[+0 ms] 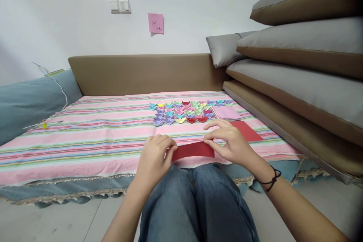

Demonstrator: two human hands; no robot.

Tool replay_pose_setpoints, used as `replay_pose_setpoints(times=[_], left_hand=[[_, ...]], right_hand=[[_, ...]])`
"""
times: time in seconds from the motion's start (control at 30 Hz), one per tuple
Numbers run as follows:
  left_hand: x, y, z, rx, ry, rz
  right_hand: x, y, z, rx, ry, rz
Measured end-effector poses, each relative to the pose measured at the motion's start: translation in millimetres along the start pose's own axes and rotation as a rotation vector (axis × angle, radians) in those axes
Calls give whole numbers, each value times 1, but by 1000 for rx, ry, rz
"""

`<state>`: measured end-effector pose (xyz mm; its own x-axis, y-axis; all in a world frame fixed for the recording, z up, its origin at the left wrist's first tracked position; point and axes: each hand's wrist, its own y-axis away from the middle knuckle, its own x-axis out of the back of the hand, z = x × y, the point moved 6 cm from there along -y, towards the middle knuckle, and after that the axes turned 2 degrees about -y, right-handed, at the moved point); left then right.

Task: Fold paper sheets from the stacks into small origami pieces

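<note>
A strip-shaped piece of red paper (193,150), seemingly folded, is held above my knees. My left hand (156,155) pinches its left end between thumb and fingers. At its upper right corner, my right hand (228,140) pinches the edge, other fingers curled outward. Beyond them, several small folded paper boats (185,112) in many colours stand in rows on the striped cloth. Behind my right hand lie red paper sheets (248,131), and a stack of pink paper (227,112) sits just past those.
The striped pink cloth (85,132) covers the sofa seat. Thick grey-brown cushions (300,60) are piled at the right. A white cable (64,94) runs down the blue armrest (34,90) at the left. A pink note (155,23) is stuck on the wall.
</note>
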<state>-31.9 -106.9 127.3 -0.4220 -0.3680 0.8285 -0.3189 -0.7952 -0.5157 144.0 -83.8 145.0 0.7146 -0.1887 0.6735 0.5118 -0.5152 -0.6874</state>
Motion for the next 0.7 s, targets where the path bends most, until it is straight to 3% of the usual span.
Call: replay_pose_setpoints(times=[0.17, 0.23, 0.3, 0.4, 0.5, 0.6, 0.7], left_hand=[[10, 1, -23, 57, 153, -8], [13, 1, -40, 194, 236, 50], [11, 2, -60, 408, 386, 128], [-12, -3, -78, 639, 767, 204], [-40, -21, -76, 648, 936, 230], [-56, -41, -69, 645, 910, 196], [-42, -52, -56, 578, 697, 224]], right_hand=[[21, 2, 28, -74, -32, -6], [35, 6, 47, -176, -25, 92], [42, 13, 69, -372, -100, 232], [13, 18, 88, -665, -557, 302], [-45, 6, 81, -856, -1027, 189], [-72, -15, 80, -852, -1158, 258], [-79, -29, 97, -865, -1142, 371]])
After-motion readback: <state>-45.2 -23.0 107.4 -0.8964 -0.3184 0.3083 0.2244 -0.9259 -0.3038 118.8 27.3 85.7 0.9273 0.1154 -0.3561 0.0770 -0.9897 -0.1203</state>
